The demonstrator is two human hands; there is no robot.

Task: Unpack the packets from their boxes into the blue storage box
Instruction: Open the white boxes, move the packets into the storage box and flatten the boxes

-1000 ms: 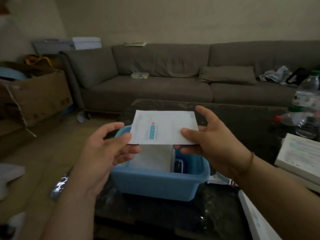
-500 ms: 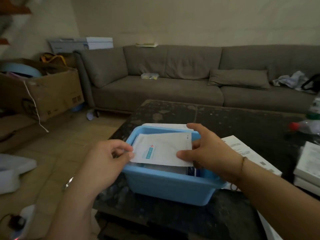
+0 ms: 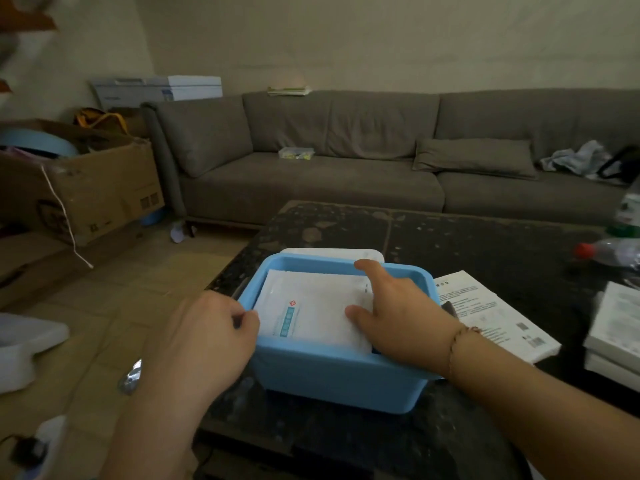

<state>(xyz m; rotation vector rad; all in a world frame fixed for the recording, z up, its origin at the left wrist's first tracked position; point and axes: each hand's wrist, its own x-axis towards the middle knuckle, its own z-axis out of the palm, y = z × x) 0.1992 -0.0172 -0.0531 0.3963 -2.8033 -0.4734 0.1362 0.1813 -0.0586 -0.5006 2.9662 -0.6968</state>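
the white packet [image 3: 313,311] lies flat inside the blue storage box [image 3: 332,379], which sits on the dark table [image 3: 467,237]. the right hand [image 3: 401,315] rests on the packet's right part with fingers spread and fairly straight, the forefinger reaching the box's far rim. the left hand [image 3: 204,336] is at the box's left rim, fingers curled, thumb and fingertips at the packet's left edge (whether they actually pinch it i cannot tell). a flat white box [image 3: 498,318] lies just right of the storage box.
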